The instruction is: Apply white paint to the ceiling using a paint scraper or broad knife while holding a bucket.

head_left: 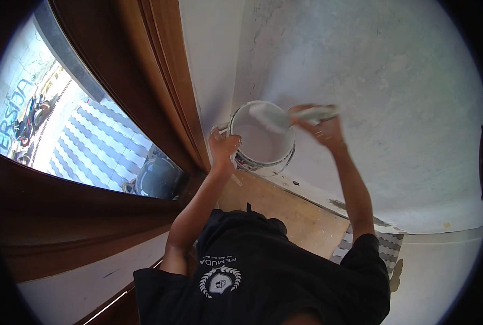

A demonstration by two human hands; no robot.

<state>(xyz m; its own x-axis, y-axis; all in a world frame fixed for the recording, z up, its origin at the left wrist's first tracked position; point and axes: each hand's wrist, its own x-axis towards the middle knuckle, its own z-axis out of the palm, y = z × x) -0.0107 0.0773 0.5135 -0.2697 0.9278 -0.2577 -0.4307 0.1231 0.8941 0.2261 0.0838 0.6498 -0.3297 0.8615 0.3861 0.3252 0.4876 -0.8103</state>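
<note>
Near the centre of the frame, your left hand [223, 146] has its fingers grasping the left rim of the white bucket [285, 143], the pale brush-like tool [269, 117] crosses above its right side, and your right hand's [320, 127] fingers clasp the handle. If your left hold loosens or the tool knocks the rim, the bucket could tip, while a fast stroke might spatter the wall [398, 135]. Motion blur smears the tool's working end, your left fingertips are partly hidden, and the bucket's support is unclear.
</note>
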